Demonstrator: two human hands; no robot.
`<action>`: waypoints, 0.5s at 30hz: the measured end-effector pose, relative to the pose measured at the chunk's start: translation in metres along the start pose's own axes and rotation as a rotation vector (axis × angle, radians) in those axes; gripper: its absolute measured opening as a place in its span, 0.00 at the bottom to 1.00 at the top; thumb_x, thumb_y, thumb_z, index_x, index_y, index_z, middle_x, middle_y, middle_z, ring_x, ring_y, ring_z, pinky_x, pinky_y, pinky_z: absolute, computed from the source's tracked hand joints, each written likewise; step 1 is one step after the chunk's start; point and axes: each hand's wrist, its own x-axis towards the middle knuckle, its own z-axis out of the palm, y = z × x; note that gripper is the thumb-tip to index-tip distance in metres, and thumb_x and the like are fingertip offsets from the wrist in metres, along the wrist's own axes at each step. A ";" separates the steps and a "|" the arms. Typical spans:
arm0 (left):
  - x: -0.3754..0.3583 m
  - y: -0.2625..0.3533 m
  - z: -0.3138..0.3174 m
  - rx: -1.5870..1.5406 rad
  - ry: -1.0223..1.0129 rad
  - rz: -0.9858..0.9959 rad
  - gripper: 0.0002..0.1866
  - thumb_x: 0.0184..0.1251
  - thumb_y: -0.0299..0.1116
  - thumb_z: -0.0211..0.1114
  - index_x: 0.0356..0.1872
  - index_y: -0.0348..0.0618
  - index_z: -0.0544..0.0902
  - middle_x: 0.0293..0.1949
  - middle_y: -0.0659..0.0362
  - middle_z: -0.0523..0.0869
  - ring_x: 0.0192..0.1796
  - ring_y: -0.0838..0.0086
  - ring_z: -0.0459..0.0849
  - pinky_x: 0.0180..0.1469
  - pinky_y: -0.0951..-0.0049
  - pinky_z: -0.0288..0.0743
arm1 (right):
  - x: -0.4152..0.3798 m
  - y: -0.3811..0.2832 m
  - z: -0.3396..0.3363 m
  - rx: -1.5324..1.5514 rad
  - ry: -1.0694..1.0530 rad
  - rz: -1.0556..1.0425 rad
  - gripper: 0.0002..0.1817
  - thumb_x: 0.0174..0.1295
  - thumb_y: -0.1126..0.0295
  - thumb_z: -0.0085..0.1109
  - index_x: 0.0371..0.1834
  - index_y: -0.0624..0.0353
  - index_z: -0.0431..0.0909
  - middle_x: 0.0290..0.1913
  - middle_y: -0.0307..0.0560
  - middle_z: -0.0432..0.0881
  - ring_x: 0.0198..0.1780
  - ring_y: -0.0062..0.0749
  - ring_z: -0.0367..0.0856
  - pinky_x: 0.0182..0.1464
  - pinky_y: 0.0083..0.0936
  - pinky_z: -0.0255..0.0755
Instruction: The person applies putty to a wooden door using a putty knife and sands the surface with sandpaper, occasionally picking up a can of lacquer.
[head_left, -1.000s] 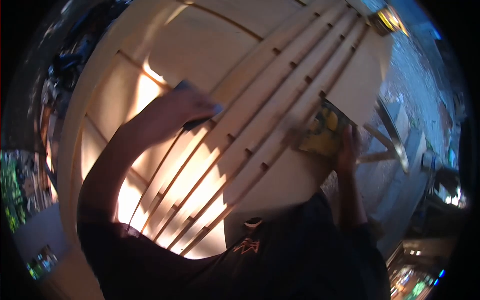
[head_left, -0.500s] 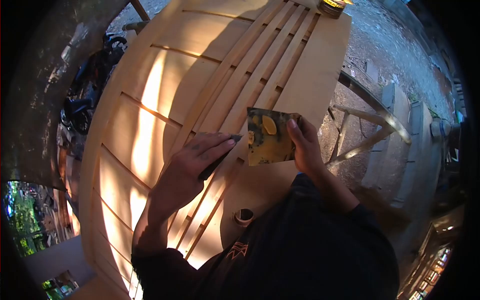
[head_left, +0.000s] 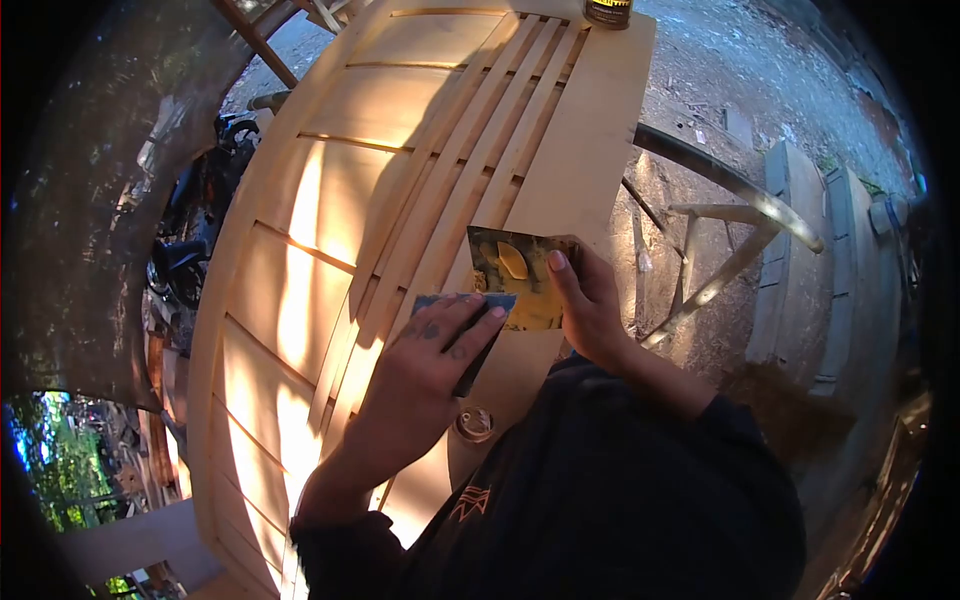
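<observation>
My left hand (head_left: pixel 440 345) grips a dark flat scraper (head_left: pixel 478 365), its fingers pressed along the blade. The blade's edge meets the lower left part of a square plate (head_left: pixel 535 310) smeared with yellow paste and dark stains. My right hand (head_left: pixel 592 300) holds that plate by its right edge, thumb on top. A thicker lump of yellow paste (head_left: pixel 511 261) sits near the plate's upper middle. Both hands are above a large pale wooden panel (head_left: pixel 570 150) with slats and grooves.
A dark can (head_left: pixel 608 12) stands at the panel's far end. A small round container (head_left: pixel 474 424) is on the panel close to my body. Wooden trestle poles (head_left: pixel 735 215) and long boards (head_left: pixel 790 260) are on the right. A motorcycle (head_left: pixel 185 265) shows at the left.
My left hand has moved right with the scraper, which now touches the plate. The plate and my right hand have shifted slightly left in view. The whole view has shifted a little.
</observation>
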 end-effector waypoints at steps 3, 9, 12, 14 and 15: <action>-0.004 0.009 0.012 -0.180 0.056 -0.138 0.29 0.51 0.11 0.56 0.58 0.42 0.75 0.54 0.48 0.77 0.55 0.52 0.77 0.55 0.61 0.74 | -0.005 -0.001 -0.002 -0.074 0.026 -0.024 0.13 0.72 0.66 0.44 0.41 0.66 0.73 0.27 0.35 0.71 0.31 0.15 0.64 0.34 0.18 0.63; -0.014 0.013 0.023 -0.278 0.093 -0.241 0.30 0.50 0.11 0.55 0.58 0.41 0.74 0.53 0.47 0.77 0.54 0.53 0.78 0.54 0.64 0.75 | -0.005 -0.002 -0.001 -0.063 0.048 -0.043 0.13 0.72 0.65 0.44 0.41 0.67 0.72 0.25 0.34 0.69 0.29 0.15 0.63 0.32 0.19 0.62; -0.017 0.016 0.023 -0.295 0.120 -0.301 0.31 0.48 0.10 0.55 0.58 0.41 0.75 0.52 0.47 0.77 0.53 0.54 0.79 0.54 0.65 0.75 | -0.004 0.000 0.001 -0.029 0.026 -0.035 0.13 0.72 0.66 0.44 0.40 0.67 0.72 0.24 0.34 0.68 0.29 0.15 0.62 0.31 0.19 0.62; -0.018 0.019 0.026 -0.303 0.147 -0.329 0.32 0.47 0.10 0.54 0.58 0.41 0.75 0.52 0.47 0.77 0.53 0.55 0.79 0.53 0.66 0.75 | -0.005 0.000 0.003 -0.024 -0.006 -0.026 0.13 0.71 0.66 0.45 0.40 0.67 0.73 0.24 0.34 0.69 0.28 0.15 0.62 0.30 0.19 0.61; -0.018 0.021 0.028 -0.304 0.156 -0.334 0.32 0.46 0.09 0.54 0.58 0.41 0.75 0.52 0.47 0.77 0.53 0.56 0.79 0.53 0.67 0.75 | -0.006 -0.002 0.004 -0.028 -0.026 -0.022 0.13 0.71 0.67 0.45 0.40 0.67 0.73 0.23 0.34 0.69 0.28 0.15 0.62 0.30 0.19 0.61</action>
